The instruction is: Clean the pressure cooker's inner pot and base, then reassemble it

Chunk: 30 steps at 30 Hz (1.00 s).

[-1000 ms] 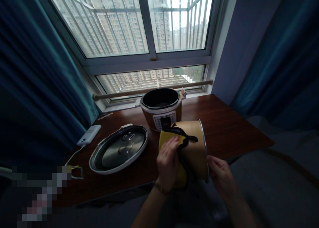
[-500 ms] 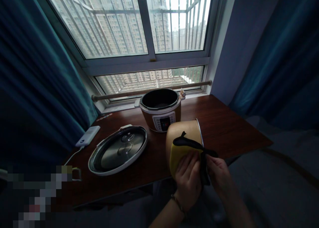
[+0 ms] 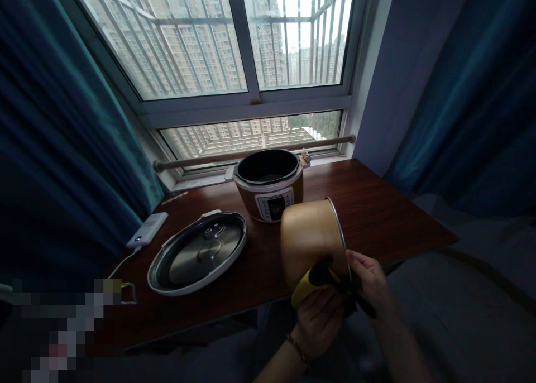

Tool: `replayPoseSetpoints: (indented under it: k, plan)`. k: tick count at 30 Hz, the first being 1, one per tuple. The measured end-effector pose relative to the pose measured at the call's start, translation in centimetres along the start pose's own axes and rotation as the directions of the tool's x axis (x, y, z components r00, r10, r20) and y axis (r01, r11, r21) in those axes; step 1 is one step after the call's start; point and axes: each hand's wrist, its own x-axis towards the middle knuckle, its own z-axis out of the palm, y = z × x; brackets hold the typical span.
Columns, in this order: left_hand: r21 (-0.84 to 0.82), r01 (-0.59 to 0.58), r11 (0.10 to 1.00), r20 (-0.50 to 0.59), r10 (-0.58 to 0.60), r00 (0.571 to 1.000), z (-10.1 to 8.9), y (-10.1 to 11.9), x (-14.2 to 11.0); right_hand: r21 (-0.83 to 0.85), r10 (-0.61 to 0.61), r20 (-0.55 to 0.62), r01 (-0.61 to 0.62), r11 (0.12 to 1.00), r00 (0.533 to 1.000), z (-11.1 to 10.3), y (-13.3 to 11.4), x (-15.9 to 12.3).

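Note:
A gold-coloured inner pot is tipped on its side above the table's front edge, its silver rim facing right. My left hand, with a bracelet at the wrist, is closed on a yellow and black cloth and presses it to the pot's lower side. My right hand grips the pot's rim, thumb and fingers together there. A dark end of the cloth hangs near the right hand. Just behind the pot stands an electric cooker with its top open and a dark inside.
On the wooden table, a round lid lies upside down to the left. Beyond it is a white power bank with a cable. A window rail runs behind the cooker, and blue curtains hang at both sides.
My left hand has slid the cloth down the pot's side, baring more of the gold surface. My right hand has moved slightly up onto the rim.

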Motion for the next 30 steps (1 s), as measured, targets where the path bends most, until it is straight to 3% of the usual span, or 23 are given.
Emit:
replayPoseSetpoints:
  k: [8,12,16,21,24,27,30]
  plan:
    - [0.01,-0.069,0.998,0.155,0.067,0.986,0.1,-0.2,-0.3,-0.161,-0.129,-0.031,0.123,0.979,0.991,-1.7,0.9,1.0]
    - [0.025,-0.06,0.998,0.153,0.056,0.987,0.0,-0.5,-0.9,-0.211,-0.172,-0.091,0.149,0.966,0.981,-3.5,2.5,0.8]
    - [0.029,-0.054,0.998,0.168,0.048,0.985,0.1,-0.6,-1.8,-0.24,-0.12,0.001,0.117,0.964,0.993,-4.1,3.6,0.1]
    - [0.029,-0.056,0.998,0.126,0.052,0.991,0.4,-0.3,-2.0,-0.248,-0.15,-0.067,0.129,0.96,0.986,-2.6,2.8,-0.5]
    - [0.004,-0.077,0.997,0.093,0.077,0.993,-0.1,-0.1,-1.4,-0.165,-0.101,-0.101,0.084,0.983,0.99,-1.1,1.4,-0.5]
    - [-0.004,-0.088,0.996,0.127,0.088,0.988,-0.8,-0.1,-0.5,-0.095,-0.035,-0.089,0.026,0.995,0.995,0.1,0.0,-0.2]
    - [0.024,-0.092,0.995,0.162,0.087,0.983,-1.2,-0.3,0.5,-0.135,-0.033,-0.059,0.024,0.991,0.998,0.4,-0.9,0.3]
